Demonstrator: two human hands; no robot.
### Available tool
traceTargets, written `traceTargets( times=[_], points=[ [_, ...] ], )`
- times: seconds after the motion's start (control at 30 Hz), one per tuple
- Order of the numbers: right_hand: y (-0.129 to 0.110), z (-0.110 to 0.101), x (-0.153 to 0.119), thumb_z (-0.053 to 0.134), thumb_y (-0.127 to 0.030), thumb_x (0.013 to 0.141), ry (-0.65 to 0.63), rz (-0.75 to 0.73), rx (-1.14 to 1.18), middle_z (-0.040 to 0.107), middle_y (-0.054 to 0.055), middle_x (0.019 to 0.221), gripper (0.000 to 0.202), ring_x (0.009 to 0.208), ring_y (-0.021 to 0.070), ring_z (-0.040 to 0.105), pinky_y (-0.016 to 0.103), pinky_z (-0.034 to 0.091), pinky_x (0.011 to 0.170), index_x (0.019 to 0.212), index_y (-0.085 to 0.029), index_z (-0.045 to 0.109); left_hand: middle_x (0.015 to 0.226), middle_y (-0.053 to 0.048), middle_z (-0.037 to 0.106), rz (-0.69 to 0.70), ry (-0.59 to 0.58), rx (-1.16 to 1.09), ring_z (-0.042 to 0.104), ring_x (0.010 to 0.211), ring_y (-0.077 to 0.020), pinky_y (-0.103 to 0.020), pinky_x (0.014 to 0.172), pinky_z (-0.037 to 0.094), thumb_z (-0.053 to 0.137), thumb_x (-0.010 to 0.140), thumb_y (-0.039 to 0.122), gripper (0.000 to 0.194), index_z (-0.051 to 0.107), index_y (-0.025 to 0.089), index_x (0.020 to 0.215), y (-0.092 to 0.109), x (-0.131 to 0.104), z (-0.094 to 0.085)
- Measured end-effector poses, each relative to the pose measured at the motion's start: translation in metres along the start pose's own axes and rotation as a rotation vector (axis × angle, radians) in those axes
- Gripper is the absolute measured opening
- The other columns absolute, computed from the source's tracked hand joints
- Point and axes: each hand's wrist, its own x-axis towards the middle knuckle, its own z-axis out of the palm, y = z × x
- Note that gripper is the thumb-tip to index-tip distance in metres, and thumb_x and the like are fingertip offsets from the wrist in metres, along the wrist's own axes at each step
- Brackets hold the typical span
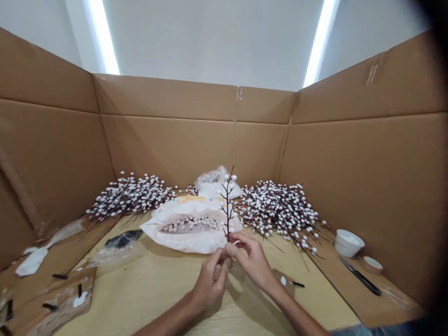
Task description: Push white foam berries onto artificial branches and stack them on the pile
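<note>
Right hand [255, 261] pinches the upright twig [228, 210] — left hand [211, 277] angled up below, closed, perhaps on it too.

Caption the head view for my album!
Left hand and right hand meet at the foot of an upright twig, before a bag of white balls.

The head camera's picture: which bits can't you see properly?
All in the head view:
- The brown twig's lower end: covered by the right hand.
- Whether the left hand pinches anything: its own fingers hide it.
- How deep the white balls go: the white bag's front hides it.
- Both forearms: cut off by the bottom edge.
</note>
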Motion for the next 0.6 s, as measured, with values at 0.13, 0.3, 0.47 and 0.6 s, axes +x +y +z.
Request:
traceTargets(
  times=[0.13, 0.3, 0.47, 0.6],
  points=[
    [0.009, 0.017, 0.011, 0.063, -0.033, 0.080, 0.094, 0.029, 0.110, 0.067, 0.008, 0.081, 0.019, 0.078, 0.0208, 0.061, 0.030, 0.048, 0.070, 0.076, -0.015, 0.069, 0.080, -0.004, 0.059, 0.024, 0.009, 0.022, 0.055, 0.076, -0.0164, -0.027, 0.071, 0.043, 0.041, 0.096, 0.031, 0.021, 0.053, 0.017, 0.086, -0.002, 0.005, -0.008],
    [0.006, 0.013, 0.017, 0.066, -0.038, 0.076, 0.127, 0.069, 0.151, 0.070, 0.009, 0.078, 0.024, 0.077, 0.0222, 0.062, 0.031, 0.048, 0.070, 0.076, -0.014, 0.071, 0.086, -0.006, 0.062, 0.097, 0.010, 0.097, 0.057, 0.080, -0.0192, -0.030, 0.073, 0.044, 0.050, 0.090, 0.034, 0.020, 0.059, 0.016, 0.093, 0.010, 0.026, -0.042],
    [-0.001, 0.009, 0.025, 0.065, -0.035, 0.076, 0.088, 0.050, 0.147, 0.073, 0.010, 0.082, 0.022, 0.078, 0.0229, 0.064, 0.032, 0.048, 0.072, 0.079, -0.015, 0.074, 0.105, -0.009, 0.061, -0.028, 0.175, -0.210, 0.058, 0.099, -0.0229, -0.033, 0.081, 0.048, 0.052, 0.088, 0.042, 0.040, 0.053, 0.018, 0.119, 0.057, 0.066, -0.074],
    [-0.007, 0.014, 0.029, 0.066, -0.035, 0.075, 0.089, 0.027, 0.132, 0.072, 0.010, 0.080, 0.022, 0.076, 0.0227, 0.064, 0.032, 0.049, 0.069, 0.077, -0.015, 0.074, 0.106, -0.008, 0.061, -0.023, 0.201, -0.210, 0.060, 0.095, -0.0201, -0.029, 0.080, 0.049, 0.070, 0.075, 0.034, 0.048, 0.055, 0.017, 0.117, 0.097, 0.100, -0.080]
  ],
)
